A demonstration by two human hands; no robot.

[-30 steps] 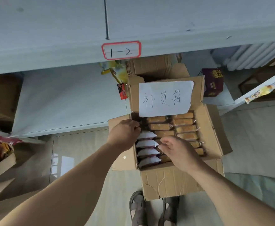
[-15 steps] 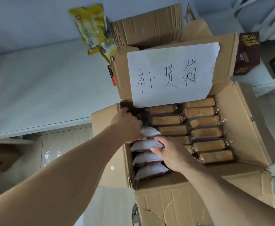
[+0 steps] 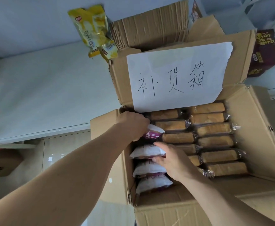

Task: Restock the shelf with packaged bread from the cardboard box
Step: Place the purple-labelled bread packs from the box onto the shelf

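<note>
left hand (image 3: 132,123): fingers curled round top white bread pack (image 3: 154,132) | right hand (image 3: 171,160): thumb and fingers pinch second white pack (image 3: 147,152) | packs: in cardboard box (image 3: 255,128), left side, lying longways left to right | count: four white packs seen, about twelve brown loaves (image 3: 213,129) in two rows

Paper sheet (image 3: 177,75) on box flap (image 3: 241,56): "补货箱".
</note>
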